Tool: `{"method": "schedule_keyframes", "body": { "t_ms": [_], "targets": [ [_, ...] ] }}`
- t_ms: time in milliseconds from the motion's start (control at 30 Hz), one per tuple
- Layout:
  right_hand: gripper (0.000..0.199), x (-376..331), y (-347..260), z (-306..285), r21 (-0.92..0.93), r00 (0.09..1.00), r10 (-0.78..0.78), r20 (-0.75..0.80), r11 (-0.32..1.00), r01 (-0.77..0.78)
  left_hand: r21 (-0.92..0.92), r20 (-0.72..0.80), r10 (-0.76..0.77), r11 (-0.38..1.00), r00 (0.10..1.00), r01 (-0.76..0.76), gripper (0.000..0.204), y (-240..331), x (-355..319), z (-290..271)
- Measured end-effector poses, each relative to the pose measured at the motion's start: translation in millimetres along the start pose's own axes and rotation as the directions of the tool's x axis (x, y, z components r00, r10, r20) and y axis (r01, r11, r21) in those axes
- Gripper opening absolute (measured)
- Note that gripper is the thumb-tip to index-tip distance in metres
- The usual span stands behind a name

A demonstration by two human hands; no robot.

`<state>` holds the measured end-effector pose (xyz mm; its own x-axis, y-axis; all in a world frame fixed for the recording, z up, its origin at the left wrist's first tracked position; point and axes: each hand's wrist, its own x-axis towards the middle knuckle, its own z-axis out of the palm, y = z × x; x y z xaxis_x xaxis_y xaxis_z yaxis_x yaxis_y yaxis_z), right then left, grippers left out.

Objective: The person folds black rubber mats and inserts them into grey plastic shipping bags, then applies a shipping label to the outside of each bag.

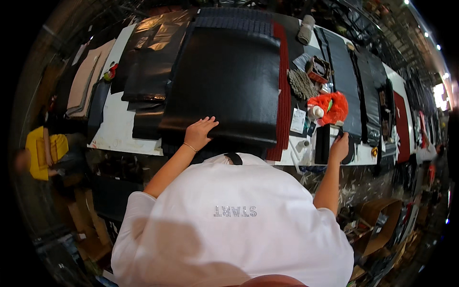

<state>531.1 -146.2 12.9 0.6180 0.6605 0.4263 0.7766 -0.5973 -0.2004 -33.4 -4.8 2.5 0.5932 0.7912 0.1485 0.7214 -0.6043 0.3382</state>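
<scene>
On the bench: we see a large black mat point(224, 81), flat, textured, with a red ribbed strip point(283, 91) along its right edge.
Left hand point(200, 132): we press it open, fingers spread, on the mat's near edge.
Right hand point(339, 147): we grasp a small black panel point(322, 143) at the bench's point(119, 119) near edge.
Basket point(318, 69): small, red-brown; we cannot tell its contents.

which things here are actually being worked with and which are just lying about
In hand:
left hand flat on the big black sheet
right hand at the black block

Lying about:
orange cloth
grey roll
white bottle
</scene>
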Motion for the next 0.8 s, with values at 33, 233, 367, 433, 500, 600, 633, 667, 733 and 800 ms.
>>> {"method": "schedule_keyframes", "body": {
  "t_ms": [33, 233, 367, 433, 500, 600, 633, 667, 733, 800],
  "targets": [
    [0.029, 3, -35, -7, 0.100, 1.000, 0.001, -0.005, 0.995, 0.000, 0.006, 0.000, 0.003, 1.000, 1.000, -0.003, 0.066, -2, -2, 2],
    [0.042, -22, -239, -34, 0.657, 0.849, -0.524, 0.074, 0.666, 0.354, 0.022, 0.007, 0.008, 1.000, 1.000, -0.008, 0.068, -4, -3, 6],
    [0.071, -59, -282, -26, 0.525, 0.599, -0.700, 0.388, 0.702, 0.481, 0.058, -0.098, 0.055, 0.997, 0.994, -0.049, 0.070, 0, -8, 5],
    [0.081, -70, -270, -1, 0.390, 0.680, -0.601, 0.421, 0.796, 0.463, 0.067, -0.133, 0.086, 0.995, 0.987, -0.078, 0.070, 3, -11, 1],
    [0.091, -70, -244, 16, 0.434, 0.818, -0.360, 0.448, 0.888, 0.153, 0.038, -0.054, 0.062, 0.997, 0.997, -0.060, 0.068, 8, -16, -1],
    [0.086, -69, -206, 32, 0.378, 0.531, -0.174, 0.829, 0.874, -0.304, -0.064, 0.004, 0.039, 0.997, 0.999, -0.038, 0.064, 6, -22, -22],
    [0.083, -85, -194, 40, 0.493, 0.548, -0.179, 0.817, 0.708, -0.505, -0.100, -0.064, -0.005, 0.995, 0.998, -0.001, 0.064, 1, -19, -35],
    [0.080, -100, -187, 50, 0.574, 0.565, -0.181, 0.805, 0.480, -0.663, -0.134, -0.125, -0.051, 0.990, 0.991, 0.034, 0.064, -7, -17, -46],
    [0.071, -101, -196, 44, 0.538, 0.565, -0.092, 0.820, 0.459, -0.707, -0.210, -0.165, -0.543, 0.835, 0.823, 0.509, 0.060, -36, -14, -66],
    [0.067, -100, -202, 34, 0.501, 0.539, -0.023, 0.842, 0.404, -0.765, -0.304, -0.157, -0.866, 0.500, 0.475, 0.811, 0.060, -67, -14, -62]
  ]
}}
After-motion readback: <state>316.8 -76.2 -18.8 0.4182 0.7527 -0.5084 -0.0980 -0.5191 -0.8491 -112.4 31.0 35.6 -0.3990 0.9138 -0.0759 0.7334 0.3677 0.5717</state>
